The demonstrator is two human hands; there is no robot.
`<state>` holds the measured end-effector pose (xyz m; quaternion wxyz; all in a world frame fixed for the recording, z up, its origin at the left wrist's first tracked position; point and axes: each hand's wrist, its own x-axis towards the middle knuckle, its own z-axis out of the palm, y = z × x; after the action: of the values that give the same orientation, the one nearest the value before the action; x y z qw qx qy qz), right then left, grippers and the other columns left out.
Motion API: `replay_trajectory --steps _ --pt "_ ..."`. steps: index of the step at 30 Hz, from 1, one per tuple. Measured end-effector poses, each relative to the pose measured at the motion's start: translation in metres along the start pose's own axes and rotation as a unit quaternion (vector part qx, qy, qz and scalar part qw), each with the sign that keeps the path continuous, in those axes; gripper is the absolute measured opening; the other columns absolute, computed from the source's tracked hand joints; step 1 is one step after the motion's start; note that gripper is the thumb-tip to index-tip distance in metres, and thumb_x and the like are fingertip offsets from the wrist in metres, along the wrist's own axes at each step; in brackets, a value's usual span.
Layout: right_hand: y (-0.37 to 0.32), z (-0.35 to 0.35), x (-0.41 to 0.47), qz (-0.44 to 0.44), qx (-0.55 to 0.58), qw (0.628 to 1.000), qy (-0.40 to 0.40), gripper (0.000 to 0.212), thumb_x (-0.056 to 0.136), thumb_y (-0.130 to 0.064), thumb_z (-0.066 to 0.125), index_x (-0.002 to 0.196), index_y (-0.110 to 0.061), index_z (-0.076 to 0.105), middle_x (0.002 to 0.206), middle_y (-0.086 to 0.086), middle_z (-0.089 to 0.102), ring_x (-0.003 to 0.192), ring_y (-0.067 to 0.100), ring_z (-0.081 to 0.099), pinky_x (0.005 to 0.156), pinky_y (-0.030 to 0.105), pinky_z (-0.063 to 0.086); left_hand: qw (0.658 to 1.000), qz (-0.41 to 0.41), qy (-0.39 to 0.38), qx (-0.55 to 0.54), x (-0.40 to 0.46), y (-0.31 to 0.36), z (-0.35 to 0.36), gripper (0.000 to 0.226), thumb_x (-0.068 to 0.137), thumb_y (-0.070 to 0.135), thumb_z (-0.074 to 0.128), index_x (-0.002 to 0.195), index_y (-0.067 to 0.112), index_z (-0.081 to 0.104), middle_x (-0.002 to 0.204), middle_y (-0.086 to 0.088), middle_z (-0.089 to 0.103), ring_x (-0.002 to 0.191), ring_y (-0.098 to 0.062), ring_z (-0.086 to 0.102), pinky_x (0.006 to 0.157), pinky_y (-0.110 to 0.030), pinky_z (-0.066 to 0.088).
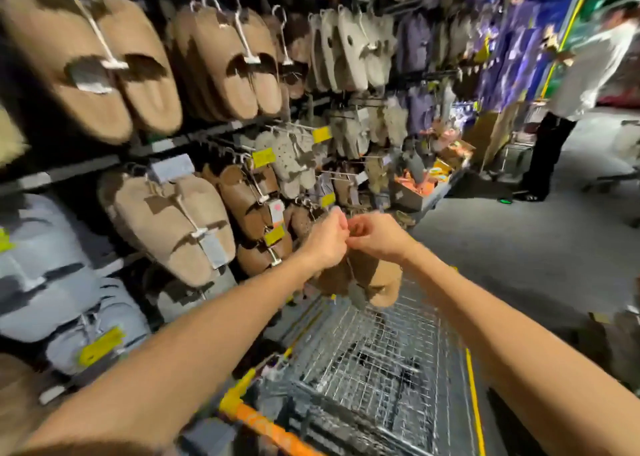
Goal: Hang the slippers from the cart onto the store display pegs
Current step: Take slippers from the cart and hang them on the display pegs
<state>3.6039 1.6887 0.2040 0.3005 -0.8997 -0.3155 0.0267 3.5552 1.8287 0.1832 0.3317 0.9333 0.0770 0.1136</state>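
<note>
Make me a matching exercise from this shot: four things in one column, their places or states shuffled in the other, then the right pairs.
1. tan slipper pair
2. wire cart
3. grey slippers
4. person in white top

A. far right, standing in the aisle
B. dangling from both hands
C. below the forearms, yellow-edged
D. lower left of the rack

Pairs: 1-B, 2-C, 3-D, 4-A

The whole view is smeared by motion blur. The hanger hook pinched between the left hand [327,239] and right hand [375,235] is too small and blurred to make out. Both wrists cover the tops of the tan slippers [372,279]. The yellow price tags [263,157] are unreadable. The person far right [585,74] is cut by the frame edge.
</note>
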Motion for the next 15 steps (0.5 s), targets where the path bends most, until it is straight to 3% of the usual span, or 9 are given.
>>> replay_trajectory --steps 3,7,12,15 --pt "-0.088 -0.022 -0.005 -0.084 -0.024 0.996 0.023 0.027 0.085 -0.037 0.071 0.075 -0.012 0.074 0.061 0.01 0.06 0.056 0.009 0.042 0.057 0.033 0.04 0.996 0.052 0.062 -0.038 -0.042 0.005 -0.099 0.007 0.094 0.022 0.05 0.096 0.029 0.048 0.085 -0.004 0.071 0.079 -0.027 0.065 0.08 -0.046 0.053" --pt "-0.22 -0.031 -0.026 -0.181 -0.034 0.979 0.082 0.039 0.091 -0.039 0.065 0.069 -0.007 0.07 0.055 0.013 0.052 0.052 0.011 0.036 0.054 0.035 0.034 0.981 0.109 0.157 -0.017 -0.113 0.004 -0.228 0.009 0.097 0.02 0.052 0.093 0.028 0.05 0.077 0.005 0.067 0.079 -0.021 0.064 0.086 -0.047 0.052" --pt "-0.394 -0.024 -0.068 -0.282 0.01 0.955 0.094 0.041 0.098 -0.04 0.06 0.075 -0.009 0.073 0.052 -0.005 0.052 0.043 0.004 0.044 0.044 0.016 0.036 0.954 0.107 0.273 0.068 -0.219 -0.022 -0.377 0.005 0.102 0.026 0.052 0.102 0.023 0.057 0.088 0.007 0.06 0.086 -0.014 0.06 0.082 -0.032 0.05" --pt "-0.491 -0.019 -0.096 -0.355 0.019 0.928 0.11 0.041 0.099 -0.043 0.057 0.078 -0.012 0.073 0.061 -0.002 0.06 0.057 0.009 0.058 0.05 0.016 0.039 0.924 0.097 0.345 0.133 -0.289 -0.04 -0.453 0.018 0.104 0.034 0.048 0.098 0.023 0.06 0.099 0.003 0.058 0.095 -0.017 0.057 0.084 -0.035 0.046"
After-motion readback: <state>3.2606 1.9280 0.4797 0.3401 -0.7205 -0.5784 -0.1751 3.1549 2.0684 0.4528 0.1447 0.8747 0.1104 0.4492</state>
